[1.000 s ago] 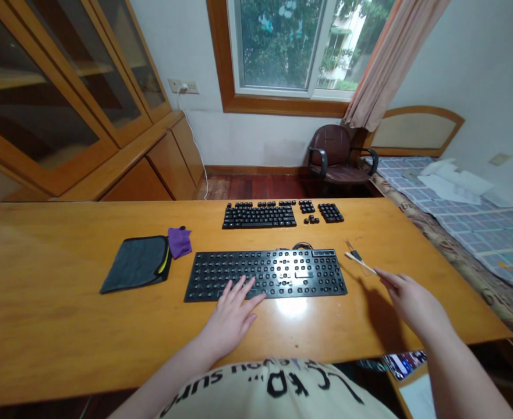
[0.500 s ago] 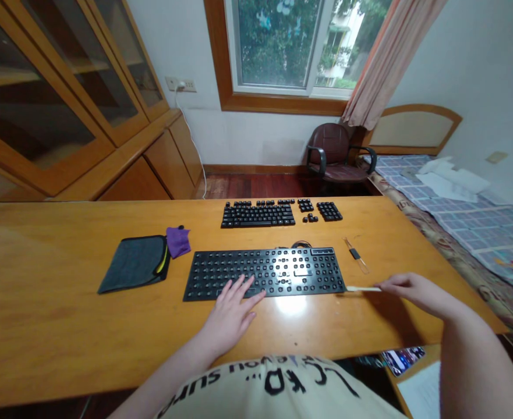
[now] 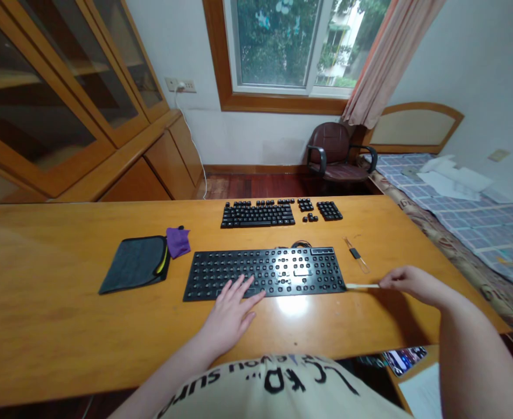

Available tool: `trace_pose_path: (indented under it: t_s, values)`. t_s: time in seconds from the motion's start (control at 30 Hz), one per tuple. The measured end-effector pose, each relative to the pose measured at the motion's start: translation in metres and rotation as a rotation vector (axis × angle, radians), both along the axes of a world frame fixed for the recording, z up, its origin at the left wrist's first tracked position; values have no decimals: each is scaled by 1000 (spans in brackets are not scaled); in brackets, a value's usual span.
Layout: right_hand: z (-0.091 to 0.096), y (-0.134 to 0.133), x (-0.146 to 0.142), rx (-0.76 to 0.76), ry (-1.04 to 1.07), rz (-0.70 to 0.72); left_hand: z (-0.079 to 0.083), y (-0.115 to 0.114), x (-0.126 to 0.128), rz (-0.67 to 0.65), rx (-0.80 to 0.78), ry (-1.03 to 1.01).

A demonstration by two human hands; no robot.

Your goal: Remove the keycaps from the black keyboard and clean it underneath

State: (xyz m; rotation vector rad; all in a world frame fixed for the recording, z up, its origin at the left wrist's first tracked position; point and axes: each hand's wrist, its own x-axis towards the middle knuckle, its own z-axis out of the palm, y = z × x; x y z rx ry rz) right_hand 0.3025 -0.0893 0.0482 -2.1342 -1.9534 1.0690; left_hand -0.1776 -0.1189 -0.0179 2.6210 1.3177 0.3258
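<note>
A black keyboard base with its keycaps removed lies in the middle of the wooden table. My left hand rests flat on its front edge, fingers spread. My right hand pinches a thin pale stick whose tip points left at the keyboard's right end. The removed keycaps lie in rows further back. A wire keycap puller lies on the table right of the keyboard.
A folded grey cloth and a small purple cloth lie to the left of the keyboard. Wooden cabinets stand at the left, a brown armchair under the window, and a bed at the right.
My right hand has brought the pale stick down from near the keycap puller and turned it level beside the keyboard's right end. My left hand has stayed put.
</note>
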Motion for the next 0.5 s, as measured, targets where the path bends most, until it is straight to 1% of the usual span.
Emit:
trace_pose_path:
  t_s: [0.07,0.13,0.23,0.3,0.37,0.5]
  values:
    - [2,4,-6,133,-61,-82,-1,0,0,-5,3,-10]
    - [1,9,-18,226,-120,-133,-1,0,0,-8,0,-13]
    - [-2,13,-34,306,-160,-132,-1,1,0,-6,-2,-12]
    - [-3,12,-39,324,-186,-103,-1,1,0,-5,2,-10]
    - [0,9,-38,271,-197,-46,1,0,0,-5,5,-4]
    - [14,3,-32,25,-221,79,2,0,0,-4,1,8]
